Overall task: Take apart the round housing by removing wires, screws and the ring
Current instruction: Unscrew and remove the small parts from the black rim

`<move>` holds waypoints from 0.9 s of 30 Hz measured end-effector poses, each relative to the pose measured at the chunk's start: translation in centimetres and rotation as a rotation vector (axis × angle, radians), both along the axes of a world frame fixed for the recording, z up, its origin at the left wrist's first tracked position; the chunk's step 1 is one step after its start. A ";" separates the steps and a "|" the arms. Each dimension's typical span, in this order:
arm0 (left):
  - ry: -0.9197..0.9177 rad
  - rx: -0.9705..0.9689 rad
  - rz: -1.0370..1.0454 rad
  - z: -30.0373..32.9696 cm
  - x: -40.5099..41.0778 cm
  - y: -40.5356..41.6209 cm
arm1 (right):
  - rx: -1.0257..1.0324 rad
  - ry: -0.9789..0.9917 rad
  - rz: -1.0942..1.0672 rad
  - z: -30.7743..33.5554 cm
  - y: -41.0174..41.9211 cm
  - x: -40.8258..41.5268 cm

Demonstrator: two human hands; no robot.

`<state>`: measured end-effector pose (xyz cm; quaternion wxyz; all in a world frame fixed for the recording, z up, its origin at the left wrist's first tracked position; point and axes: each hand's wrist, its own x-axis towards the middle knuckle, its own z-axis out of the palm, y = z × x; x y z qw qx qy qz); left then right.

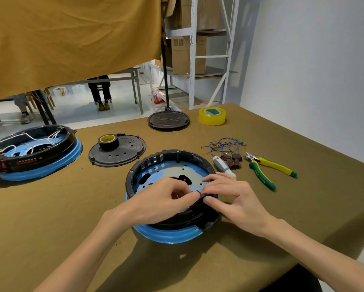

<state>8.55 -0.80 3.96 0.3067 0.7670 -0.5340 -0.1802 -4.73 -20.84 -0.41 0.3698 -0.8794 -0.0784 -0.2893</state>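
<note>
Your two hands meet over the near rim of the round housing (172, 175), which sits on the table (303, 207) straight in front of you, open side up, its black ring (134, 171) seated on the blue base (168, 236). Your left hand (164, 199) curls in from the left and your right hand (229, 194) from the right, and thumb and fingertips of both pinch the same small black part (201, 196) at the near edge of the ring; whether that piece is a clip, a switch or a lip of the ring itself is hard to say, since your fingers cover most of it. The relation that matters: the part lies between your hands, its long side following the curve of the rim, roughly left to right, so any pull has to go up and inward towards the housing's centre, not along the rim. Both hands are equally close; neither has to reach. No wires show inside this housing, and loose blue wires (225, 144) with switches (231, 160) lie beyond it on the right beside the screwdriver (223, 167) and the cutters (269, 169), so the wiring step looks done and the ring is probably what remains. A second housing (35, 152), with wires in it, stands well apart to your left
</note>
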 end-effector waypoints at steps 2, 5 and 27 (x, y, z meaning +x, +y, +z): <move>0.002 -0.012 0.000 0.1 -0.1 -0.1 | -0.007 -0.022 -0.014 -0.3 0.2 -0.1; -0.002 -0.028 0.003 0.2 -0.1 -0.2 | -0.003 -0.035 -0.009 -0.3 0.2 0.0; -0.210 -0.123 0.117 -0.7 -0.4 -0.6 | -0.325 0.017 -0.133 1.4 1.9 -0.5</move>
